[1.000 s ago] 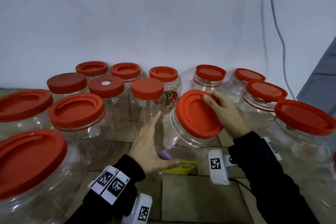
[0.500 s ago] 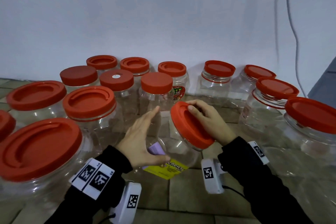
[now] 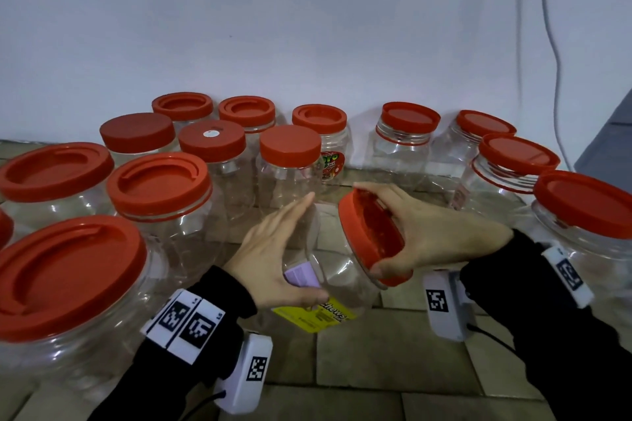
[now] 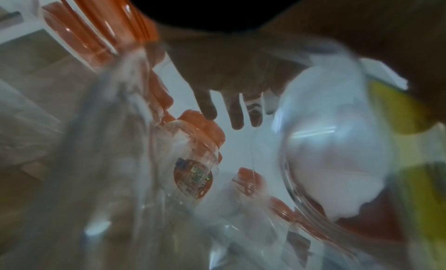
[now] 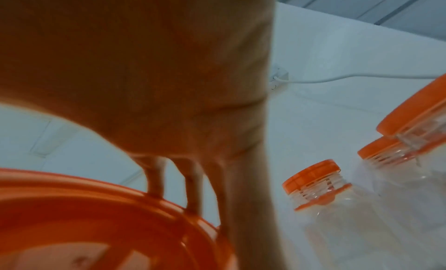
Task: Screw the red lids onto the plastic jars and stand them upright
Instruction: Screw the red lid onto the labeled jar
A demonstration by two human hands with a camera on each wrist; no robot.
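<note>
The person holds one clear plastic jar (image 3: 338, 280) tilted on its side, low over the tiled floor (image 3: 383, 362), in the near middle of the scene. Its mouth points to the right and a little up. The red lid (image 3: 371, 236) sits on that mouth. The right hand (image 3: 431, 232) grips this lid: the fingers curl over its far edge and the thumb (image 3: 390, 272) presses on its near edge. The left hand (image 3: 273, 256) supports the bottom part of the jar, with the fingers almost straight and close together along the far side and the thumb under the near side. The jar carries a yellow label (image 3: 318, 316) and a pale purple label (image 3: 302, 275); nothing else can be seen through its wall.

Around it many other jars stand upright, all with red lids on and all looking empty. At the near left is a very large jar (image 3: 65, 287), with two more wide jars (image 3: 160, 202) behind it. Farther back, near the white wall (image 3: 307, 27), stand smaller jars in two rows; one small jar (image 3: 330, 147) has a red sticker on its side. To the right stand four more jars, the nearest one (image 3: 588, 232) large. A white cable (image 3: 555, 79) hangs down the wall at the far right.
</note>
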